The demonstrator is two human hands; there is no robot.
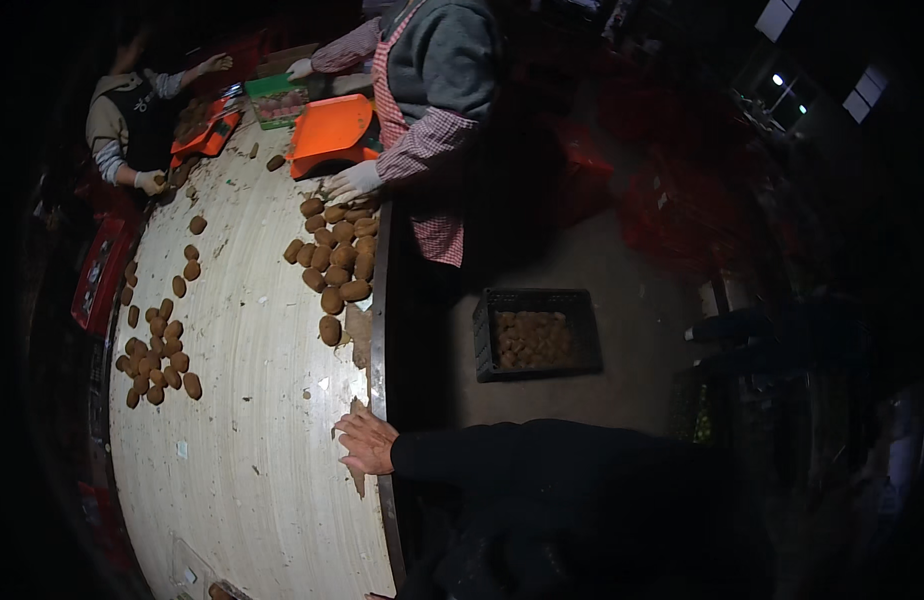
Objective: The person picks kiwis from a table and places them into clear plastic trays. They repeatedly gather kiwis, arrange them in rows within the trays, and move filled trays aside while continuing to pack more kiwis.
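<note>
My right hand (pixel 368 442) lies palm down on the near edge of the long pale worktable (pixel 237 465), fingers apart, over a torn brown patch of its surface. Of my left hand, only what may be a fingertip (pixel 379 597) shows at the bottom rim. Kiwifruit (pixel 343 255) are heaped along the table edge beyond my right hand, with one kiwifruit (pixel 330 330) nearest to it. More kiwifruit (pixel 155 360) lie loosely grouped near the far side.
A co-worker's gloved hand (pixel 353 182) touches the heap beside an orange tray (pixel 332 131). Another person's gloved hand (pixel 150 182) is near a second orange tray (pixel 220 131). A green basket (pixel 267 88) stands between them. A black crate (pixel 486 337) of brown fruit stands on the floor.
</note>
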